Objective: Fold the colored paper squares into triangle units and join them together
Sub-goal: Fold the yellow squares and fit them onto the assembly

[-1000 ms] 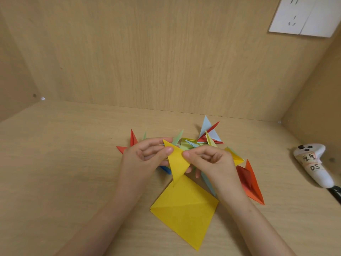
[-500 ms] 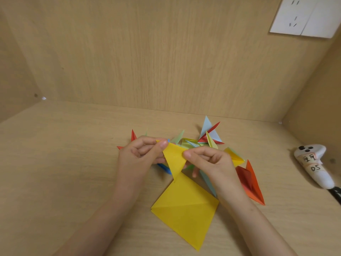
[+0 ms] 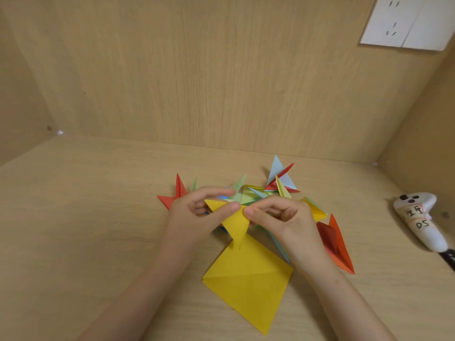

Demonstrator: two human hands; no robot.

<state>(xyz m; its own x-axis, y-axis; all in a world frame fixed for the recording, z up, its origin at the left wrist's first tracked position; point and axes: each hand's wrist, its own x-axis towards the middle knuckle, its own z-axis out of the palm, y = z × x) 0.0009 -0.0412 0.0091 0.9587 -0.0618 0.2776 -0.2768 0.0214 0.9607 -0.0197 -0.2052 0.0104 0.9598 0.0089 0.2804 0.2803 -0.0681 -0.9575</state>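
Observation:
Both hands hold a small yellow folded triangle (image 3: 235, 223) above the desk, its point hanging down. My left hand (image 3: 197, 215) pinches its upper left edge between thumb and fingers. My right hand (image 3: 283, 217) pinches its upper right edge. Below it a yellow paper square (image 3: 248, 281) lies flat with a crease across it. Behind the hands lies a heap of folded units (image 3: 256, 193) in red, green, blue and yellow, partly hidden by my fingers. An orange and red unit (image 3: 336, 242) lies to the right of my right wrist.
A white controller (image 3: 418, 222) with a handwritten label lies at the right edge of the wooden desk (image 3: 86, 230). Wooden walls close off the back and both sides. A white wall socket (image 3: 406, 20) sits at the top right.
The yellow triangle has tipped so its top edge lies more level, and both thumbs have moved closer together along that edge. The hands stay in the same place.

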